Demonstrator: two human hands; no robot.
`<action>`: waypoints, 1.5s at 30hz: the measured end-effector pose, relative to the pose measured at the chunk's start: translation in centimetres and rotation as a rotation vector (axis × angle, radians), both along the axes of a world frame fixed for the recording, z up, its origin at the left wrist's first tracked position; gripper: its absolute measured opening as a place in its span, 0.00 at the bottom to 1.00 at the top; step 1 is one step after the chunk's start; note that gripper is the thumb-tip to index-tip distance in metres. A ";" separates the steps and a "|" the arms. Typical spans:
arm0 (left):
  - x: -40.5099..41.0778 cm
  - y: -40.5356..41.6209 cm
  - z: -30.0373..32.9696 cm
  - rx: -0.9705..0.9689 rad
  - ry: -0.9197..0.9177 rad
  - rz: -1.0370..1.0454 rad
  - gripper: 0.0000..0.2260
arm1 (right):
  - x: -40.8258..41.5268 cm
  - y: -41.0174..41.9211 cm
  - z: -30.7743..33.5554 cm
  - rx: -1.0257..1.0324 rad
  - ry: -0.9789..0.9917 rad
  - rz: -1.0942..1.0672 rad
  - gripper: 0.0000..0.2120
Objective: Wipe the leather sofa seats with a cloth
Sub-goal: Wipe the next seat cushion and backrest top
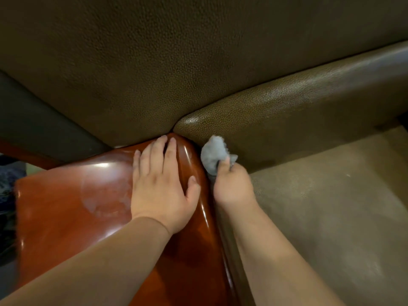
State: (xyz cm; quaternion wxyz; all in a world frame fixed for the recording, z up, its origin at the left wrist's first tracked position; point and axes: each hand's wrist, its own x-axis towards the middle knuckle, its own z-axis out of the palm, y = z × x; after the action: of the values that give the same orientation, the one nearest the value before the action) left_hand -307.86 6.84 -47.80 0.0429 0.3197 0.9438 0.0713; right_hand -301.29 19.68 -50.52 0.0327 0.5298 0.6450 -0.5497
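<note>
Head view puts both of my hands near the middle of the picture, and I start with the right hand (231, 186), whose fingers are curled round a small grey cloth (213, 155). The cloth is bunched into a wad that sticks out past the fingertips, and it sits in the corner where the armrest meets the cushions, touching the inner side of the armrest and the lower edge of the pebbled brown cushion (287, 111) behind it. My left hand (161, 186) grips nothing; it lies flat, palm down, with fingers spread on the glossy reddish-brown wooden armrest (66, 217), the fingertips close to the armrest's rounded far end and the thumb draped over its right edge. A pale, cloudy smear shows on the wood just left of that hand. Right of the cloth and below it spreads the tan seat (342, 206), matte and lightly mottled, with my right forearm crossing its near edge. Behind everything rises the dark brown leather backrest (176, 51), its grain fine and dotted, filling the top of the picture.
</note>
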 end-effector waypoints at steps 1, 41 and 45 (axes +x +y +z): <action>0.0 0.0 0.0 0.001 -0.002 0.002 0.39 | -0.2 0.2 1.4 0.086 0.024 -0.038 0.26; -6.0 -11.4 16.6 0.148 -0.132 -0.047 0.20 | -11.9 2.1 23.4 1.578 0.287 0.769 0.34; -14.4 -10.9 27.6 0.274 0.240 -0.072 0.17 | -12.8 1.4 28.3 1.537 0.214 0.799 0.36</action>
State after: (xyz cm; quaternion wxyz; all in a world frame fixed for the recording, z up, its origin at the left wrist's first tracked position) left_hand -322.25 -4.02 -20.23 -0.1114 0.3622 0.9117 0.1589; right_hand -314.06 21.05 -22.19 -0.2042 0.0849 0.9743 0.0437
